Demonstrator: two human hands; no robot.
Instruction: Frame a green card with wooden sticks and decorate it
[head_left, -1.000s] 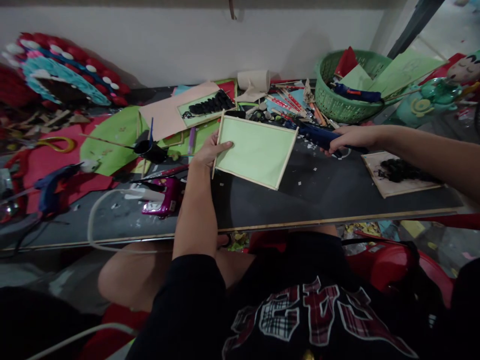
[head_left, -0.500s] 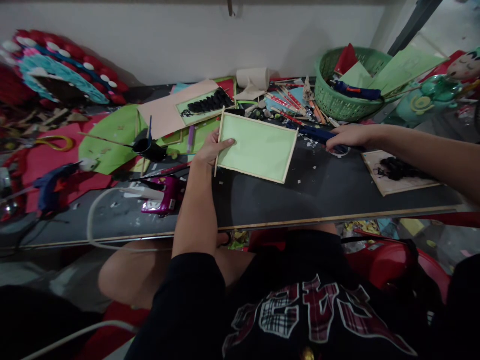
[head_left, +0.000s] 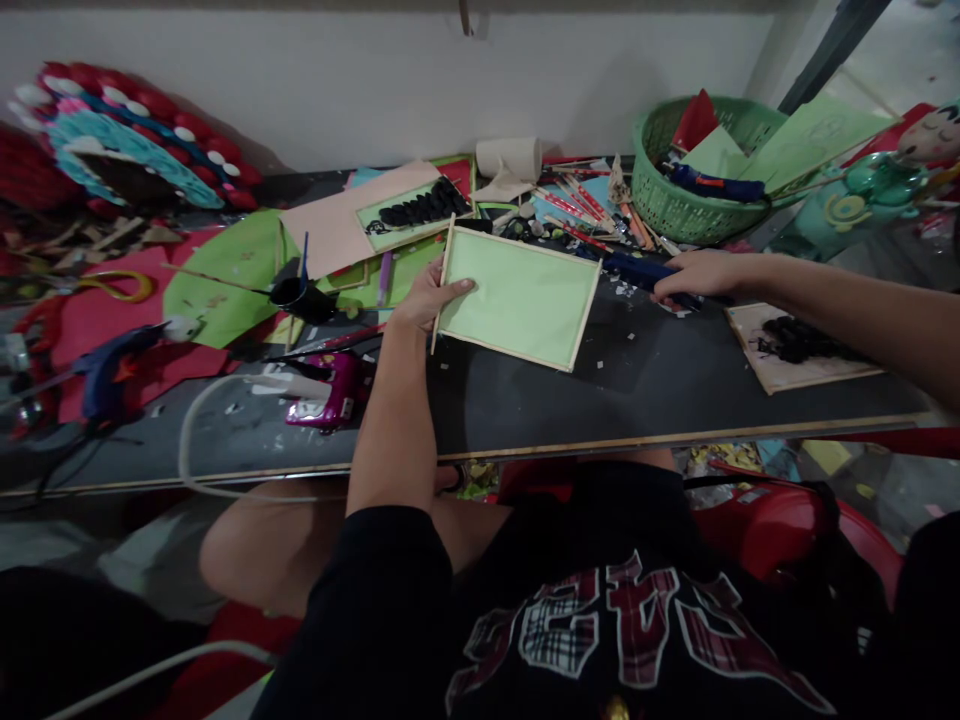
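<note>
Tilted above the dark table is a light green paper panel (head_left: 517, 295) edged with thin pale sticks. My left hand (head_left: 435, 295) grips its left edge, thumb on the front and the other fingers behind. One stick on that side sticks out past the corners. To the right of the panel, my right hand (head_left: 697, 277) is closed around a long dark blue tool (head_left: 634, 268). Its tip lies among scraps near the panel's upper right corner, and its exact kind is unclear. A pale panel with black clumps (head_left: 799, 340) lies below my right forearm.
A green basket (head_left: 660, 190) with papers and a blue glue gun (head_left: 716, 183) stands at the back right. On the left are another glue gun (head_left: 112, 370), a black cup (head_left: 300, 298), a magenta device (head_left: 322, 390) with a hose, and coloured paper. A paper roll (head_left: 508, 160) lies by the wall.
The whole view has shifted slightly. Both hands keep their holds on the panel and the blue tool, with hardly any movement.
</note>
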